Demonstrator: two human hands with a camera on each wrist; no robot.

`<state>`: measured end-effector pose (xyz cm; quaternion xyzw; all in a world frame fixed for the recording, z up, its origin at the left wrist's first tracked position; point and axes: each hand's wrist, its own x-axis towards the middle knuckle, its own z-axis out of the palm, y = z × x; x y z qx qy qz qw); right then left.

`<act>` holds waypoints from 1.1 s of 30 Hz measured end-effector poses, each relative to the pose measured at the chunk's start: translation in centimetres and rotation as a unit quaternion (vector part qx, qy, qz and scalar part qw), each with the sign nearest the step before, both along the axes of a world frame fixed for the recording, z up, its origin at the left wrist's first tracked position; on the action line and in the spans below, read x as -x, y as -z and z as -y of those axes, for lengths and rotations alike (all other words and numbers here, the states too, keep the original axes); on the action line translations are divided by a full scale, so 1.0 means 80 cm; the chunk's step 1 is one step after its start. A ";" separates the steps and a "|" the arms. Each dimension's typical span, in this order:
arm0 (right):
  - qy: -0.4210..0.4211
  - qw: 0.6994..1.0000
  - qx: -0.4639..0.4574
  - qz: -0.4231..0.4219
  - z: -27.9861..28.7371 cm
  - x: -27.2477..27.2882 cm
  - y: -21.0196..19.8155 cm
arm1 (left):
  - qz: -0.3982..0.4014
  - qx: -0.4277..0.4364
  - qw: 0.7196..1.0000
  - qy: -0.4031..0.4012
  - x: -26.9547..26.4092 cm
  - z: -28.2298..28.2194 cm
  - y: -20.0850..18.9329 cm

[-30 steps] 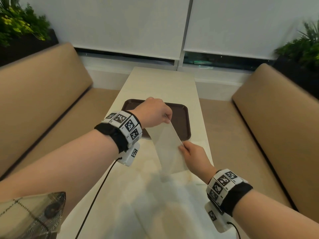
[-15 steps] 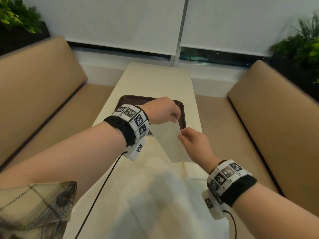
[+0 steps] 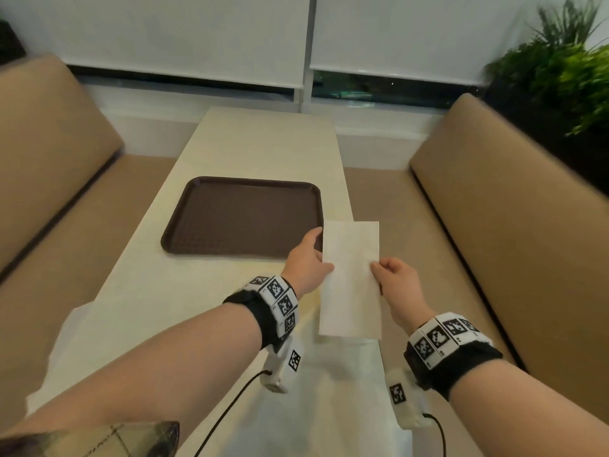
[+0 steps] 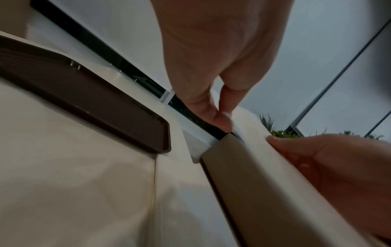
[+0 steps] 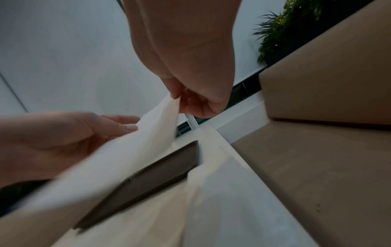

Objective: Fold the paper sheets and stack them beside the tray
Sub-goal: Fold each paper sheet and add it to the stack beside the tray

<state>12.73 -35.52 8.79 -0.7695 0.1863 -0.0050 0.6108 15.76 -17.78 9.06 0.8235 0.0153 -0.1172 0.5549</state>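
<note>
A folded white paper sheet (image 3: 351,278) hangs flat just right of the brown tray's (image 3: 244,216) near right corner, partly past the table's right edge. My left hand (image 3: 324,258) pinches its left edge, and my right hand (image 3: 377,272) pinches its right edge. The left wrist view shows thumb and finger (image 4: 222,120) closed on the sheet (image 4: 264,145), the tray (image 4: 84,93) to the left. In the right wrist view the right hand's fingers (image 5: 180,100) pinch the sheet (image 5: 127,158) above the tray (image 5: 158,170). Whether the sheet touches the table I cannot tell.
Unfolded white sheets (image 3: 329,407) lie on the near end of the narrow cream table (image 3: 263,143). Tan benches (image 3: 510,209) flank it on both sides. A plant (image 3: 566,70) stands at the back right. Cables trail from both wrist cameras.
Both hands have carried the folded sheet from in front of the tray down and to the right, beside the tray's right side. The sheet has turned from hanging tilted to nearly flat.
</note>
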 end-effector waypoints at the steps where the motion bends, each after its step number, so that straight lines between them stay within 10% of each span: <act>1: 0.004 1.000 0.012 -0.013 0.008 -0.006 0.012 | 0.000 -0.003 1.000 -0.008 -0.003 0.009 0.012; 15: -0.091 0.956 0.245 -0.131 0.032 -0.084 0.135 | -0.091 -0.101 0.984 -0.118 -0.044 0.052 0.142; 33: -0.158 0.924 0.323 -0.133 0.028 -0.084 0.140 | -0.074 -0.148 0.984 -0.072 -0.046 0.040 0.145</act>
